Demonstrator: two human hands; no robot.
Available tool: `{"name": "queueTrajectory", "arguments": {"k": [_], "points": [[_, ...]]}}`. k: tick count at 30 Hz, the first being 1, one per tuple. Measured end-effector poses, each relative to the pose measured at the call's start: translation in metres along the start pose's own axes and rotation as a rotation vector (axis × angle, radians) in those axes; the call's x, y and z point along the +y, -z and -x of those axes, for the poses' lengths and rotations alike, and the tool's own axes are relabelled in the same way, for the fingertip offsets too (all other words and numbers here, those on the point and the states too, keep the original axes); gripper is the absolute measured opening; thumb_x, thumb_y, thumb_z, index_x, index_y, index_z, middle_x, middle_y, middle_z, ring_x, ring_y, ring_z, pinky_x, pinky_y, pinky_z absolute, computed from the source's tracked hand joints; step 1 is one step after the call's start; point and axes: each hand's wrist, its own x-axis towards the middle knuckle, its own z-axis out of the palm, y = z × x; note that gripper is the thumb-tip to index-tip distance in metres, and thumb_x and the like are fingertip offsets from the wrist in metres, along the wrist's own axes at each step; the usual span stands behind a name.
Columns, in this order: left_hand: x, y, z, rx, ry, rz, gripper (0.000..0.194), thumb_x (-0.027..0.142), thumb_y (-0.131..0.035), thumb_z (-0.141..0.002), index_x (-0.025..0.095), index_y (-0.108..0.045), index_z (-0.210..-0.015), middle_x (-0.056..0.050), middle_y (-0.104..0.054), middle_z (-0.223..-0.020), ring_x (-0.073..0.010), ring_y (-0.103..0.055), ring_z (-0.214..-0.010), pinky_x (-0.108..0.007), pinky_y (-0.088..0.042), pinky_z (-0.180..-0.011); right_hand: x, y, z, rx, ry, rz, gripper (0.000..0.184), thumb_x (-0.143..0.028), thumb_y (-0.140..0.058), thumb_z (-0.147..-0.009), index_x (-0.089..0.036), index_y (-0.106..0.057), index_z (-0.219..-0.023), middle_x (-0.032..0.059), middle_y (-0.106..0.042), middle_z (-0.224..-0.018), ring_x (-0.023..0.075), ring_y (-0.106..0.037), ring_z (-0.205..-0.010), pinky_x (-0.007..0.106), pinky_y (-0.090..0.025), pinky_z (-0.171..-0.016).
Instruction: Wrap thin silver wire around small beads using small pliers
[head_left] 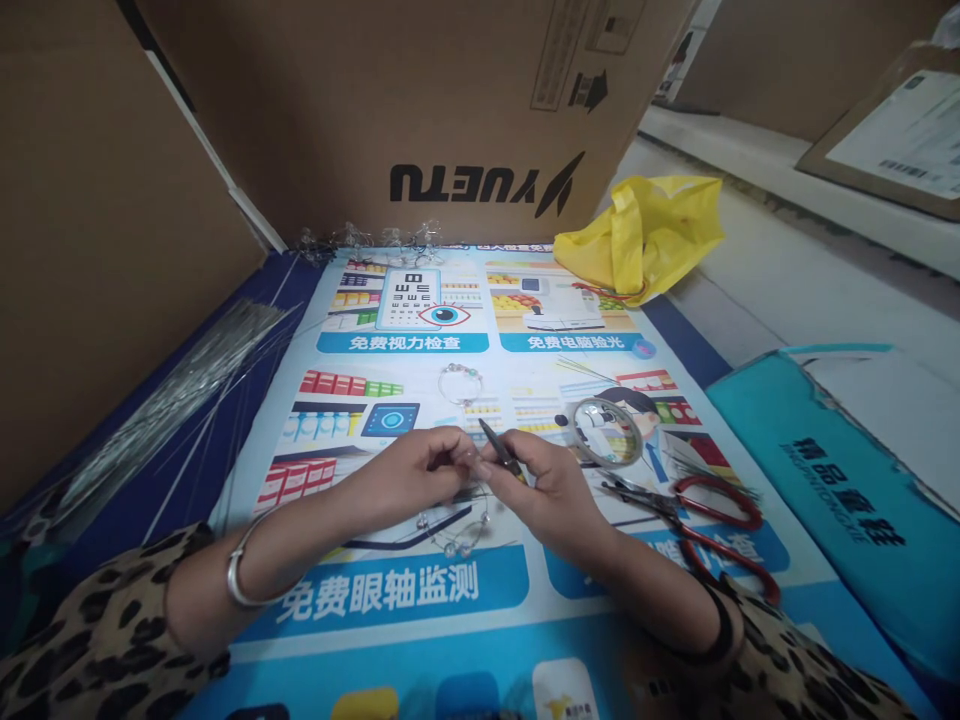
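Note:
My left hand (pixel 439 468) is closed in a pinch, its fingertips meeting those of my right hand (pixel 544 485) over the poster. Thin wire runs from the left fingertips down to a beaded wire bracelet (pixel 459 550), whose clear beads show just below the hands; its upper part is hidden behind the fingers. Gripped in my right hand is a slim, dark, pointed tool (pixel 496 445), its tip facing up and left. Beyond the hands, a second beaded bracelet (pixel 461 385) lies as a loop on the poster.
Right of my hands lie a tape roll (pixel 641 440) and red-handled scissors (pixel 716 495). A bundle of wires (pixel 180 400) is at left. Several beaded wire pieces (pixel 375 238) sit before the cardboard box (pixel 337 110). A yellow bag (pixel 652 235) and teal bag (pixel 825 470) are at right.

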Motion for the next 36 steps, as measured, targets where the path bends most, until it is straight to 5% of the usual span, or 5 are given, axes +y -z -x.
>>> {"name": "queueTrajectory", "arguments": {"k": [12, 19, 27, 36], "points": [[-0.006, 0.003, -0.001, -0.023, -0.024, -0.144, 0.016, 0.026, -0.049, -0.08, 0.015, -0.054, -0.071, 0.004, -0.046, -0.063, -0.0086, -0.039, -0.058, -0.021, -0.033, -0.056, 0.005, 0.0, 0.001, 0.033, 0.046, 0.038, 0.015, -0.031, -0.054, -0.081, -0.018, -0.057, -0.074, -0.0006, -0.059, -0.066, 0.0116, -0.054, -0.062, 0.022, -0.04, -0.057], [-0.007, 0.022, -0.007, 0.046, -0.049, -0.148, 0.017, 0.029, -0.05, -0.08, 0.016, -0.06, -0.084, 0.002, -0.052, -0.071, -0.0084, -0.041, -0.058, -0.02, -0.033, -0.055, 0.027, 0.006, -0.004, 0.123, 0.33, 0.458, 0.01, -0.018, -0.052, -0.079, -0.017, -0.059, -0.085, 0.007, -0.061, -0.083, 0.0186, -0.054, -0.081, 0.03, -0.043, -0.072], [-0.003, 0.027, -0.008, 0.122, -0.064, -0.212, 0.018, 0.028, -0.048, -0.08, 0.016, -0.061, -0.081, 0.0, -0.056, -0.073, -0.0109, -0.045, -0.065, -0.022, -0.036, -0.061, 0.028, 0.006, -0.001, 0.069, 0.372, 0.89, 0.015, -0.018, -0.05, -0.082, -0.017, -0.063, -0.089, 0.0063, -0.06, -0.079, 0.0191, -0.05, -0.08, 0.032, -0.035, -0.073], [-0.007, 0.026, -0.009, 0.11, -0.085, -0.291, 0.016, 0.022, -0.046, -0.081, 0.017, -0.061, -0.083, 0.0, -0.057, -0.077, -0.0112, -0.047, -0.069, -0.023, -0.036, -0.065, 0.027, 0.01, 0.001, 0.075, 0.457, 1.126, 0.02, -0.017, -0.046, -0.087, -0.017, -0.062, -0.098, 0.0057, -0.059, -0.078, 0.0186, -0.045, -0.076, 0.034, -0.029, -0.07]]}}
